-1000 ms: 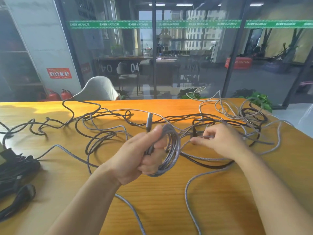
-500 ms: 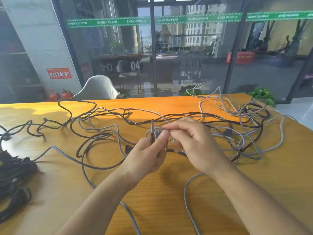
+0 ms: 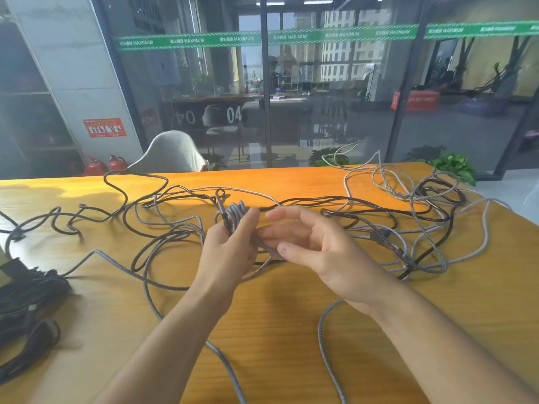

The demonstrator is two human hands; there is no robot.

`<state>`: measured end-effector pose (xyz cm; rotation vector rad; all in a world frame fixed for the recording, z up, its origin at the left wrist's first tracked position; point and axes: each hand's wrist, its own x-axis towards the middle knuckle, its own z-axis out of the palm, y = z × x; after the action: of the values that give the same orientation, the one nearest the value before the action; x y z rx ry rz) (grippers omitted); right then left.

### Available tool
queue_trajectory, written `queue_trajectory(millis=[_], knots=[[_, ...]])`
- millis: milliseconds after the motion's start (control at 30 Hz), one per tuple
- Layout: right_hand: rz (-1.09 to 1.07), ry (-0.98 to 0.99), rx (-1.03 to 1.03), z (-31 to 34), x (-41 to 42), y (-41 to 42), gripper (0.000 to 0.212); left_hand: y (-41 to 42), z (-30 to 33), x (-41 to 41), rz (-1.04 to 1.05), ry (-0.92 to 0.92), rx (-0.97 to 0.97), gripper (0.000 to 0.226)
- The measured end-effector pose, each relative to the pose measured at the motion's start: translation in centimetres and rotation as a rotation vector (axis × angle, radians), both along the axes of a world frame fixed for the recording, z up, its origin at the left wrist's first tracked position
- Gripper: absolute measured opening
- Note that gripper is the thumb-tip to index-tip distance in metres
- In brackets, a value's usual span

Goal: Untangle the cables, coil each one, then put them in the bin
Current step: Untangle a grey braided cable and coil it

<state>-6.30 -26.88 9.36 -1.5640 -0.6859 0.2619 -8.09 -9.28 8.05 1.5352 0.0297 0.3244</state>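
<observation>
Coiling is the step in hand. A small coil of grey braided cable [image 3: 236, 214] is held up above the orange wooden table [image 3: 277, 322] by the left hand [image 3: 230, 252], whose fingers and thumb are curled round the loops; a dark plug end is seen standing up just beside the coil. The right hand [image 3: 309, 249] is placed close beside it, with fingers mostly straight and relaxed. The free strand of the same cable seems to pass under its thumb, but it cannot be told for sure whether the strand is pinched or only touched.

Much work is judged to remain. A large tangle of grey and black cables [image 3: 408, 228] is spread over the far part of the table, and the grey strand runs from the coil down toward the near edge. For the next move, more slack must probably be drawn in by the right hand and laid as a new loop over the left fingers, while care is taken that the strand is not caught in the black cables. A dark bundle of cables [image 3: 26, 304] lies at the left edge; a bin cannot be clearly made out there.

On the glass wall behind, a green strip [image 3: 262, 37] is printed with "MAXIMUM" in repeat, and the number "04" [image 3: 234, 114] is read on the glass. A red notice [image 3: 104, 127] is too small to read.
</observation>
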Motion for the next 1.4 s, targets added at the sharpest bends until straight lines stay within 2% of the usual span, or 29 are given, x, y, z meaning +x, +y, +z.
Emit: queue_trajectory(millis=[33,100,167,200,267,400,500,600,700,867,967,1100,1233,1400], knots=[[-0.032,-0.024,-0.051,-0.1,0.2,-0.1,0.030,0.2,0.0,0.1,0.008,0.000,-0.019,0.043],[-0.161,-0.200,-0.306,-0.3,0.7,-0.5,0.015,0.6,0.1,0.3,0.032,-0.003,-0.050,0.043],[-0.175,-0.342,-0.576,-0.6,0.9,-0.8,0.022,1.0,0.3,0.4,0.056,-0.013,-0.069,0.046],[-0.106,-0.323,-0.624,-0.8,0.8,-0.8,0.028,1.1,0.4,0.4,0.069,-0.016,-0.067,0.051],[0.097,-0.203,-0.559,-1.4,0.4,-0.1,0.030,1.5,0.4,0.5,0.083,-0.027,-0.040,0.058],[0.390,-0.068,-0.393,-2.5,-0.3,1.3,0.029,2.0,0.3,0.5,0.023,-0.084,-0.025,0.053],[0.436,-0.080,-0.374,-3.2,-0.3,1.8,0.030,1.8,0.5,0.3,-0.089,-0.079,-0.106,0.049],[0.418,-0.084,-0.416,-3.5,0.0,1.7,0.024,1.5,1.0,0.0,-0.263,-0.027,-0.278,0.042],[0.330,-0.135,-0.591,-3.2,0.8,0.9,0.033,1.7,1.4,-0.1,-0.371,0.034,-0.350,0.037],[0.057,-0.344,-0.804,-2.0,3.0,-1.6,0.049,1.9,1.7,-0.7,-0.453,0.112,-0.284,0.036],[-0.075,-0.331,-0.911,-1.4,4.4,-4.5,0.056,2.0,1.9,-0.9,-0.485,0.125,-0.269,0.035],[-0.121,-0.213,-0.930,-0.9,5.5,-8.1,0.052,2.2,2.2,-1.0,-0.544,0.128,-0.254,0.038],[-0.237,-0.199,-0.950,-0.4,5.7,-9.3,0.057,2.5,2.2,-1.1,-0.629,0.117,-0.237,0.036],[-0.607,-0.467,-0.996,0.1,5.1,-7.3,0.071,1.8,1.9,-1.1,-0.684,0.126,-0.178,0.035]])
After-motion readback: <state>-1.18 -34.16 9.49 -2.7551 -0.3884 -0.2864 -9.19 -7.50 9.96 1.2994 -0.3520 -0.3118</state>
